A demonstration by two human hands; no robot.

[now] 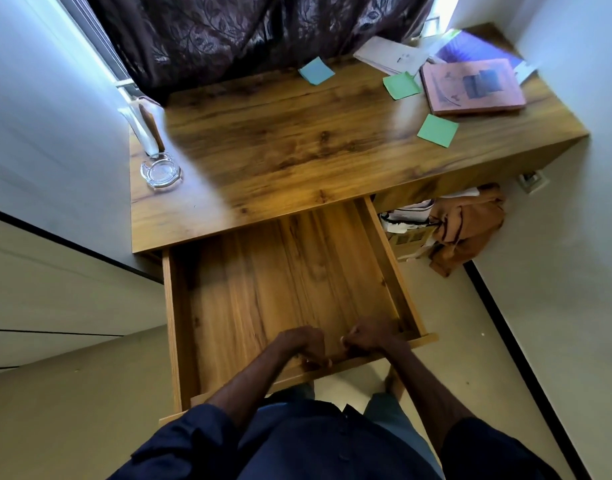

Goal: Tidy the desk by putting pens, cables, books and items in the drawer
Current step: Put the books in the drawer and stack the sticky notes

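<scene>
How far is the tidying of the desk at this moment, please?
Done: the drawer is pulled out, nothing visible inside. In hand: the left hand and right hand both grip its front edge. Left: the pink book, the papers and the sticky notes all lie on the desk.

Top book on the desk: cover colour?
Pink, with a blue panel; head view.
</scene>
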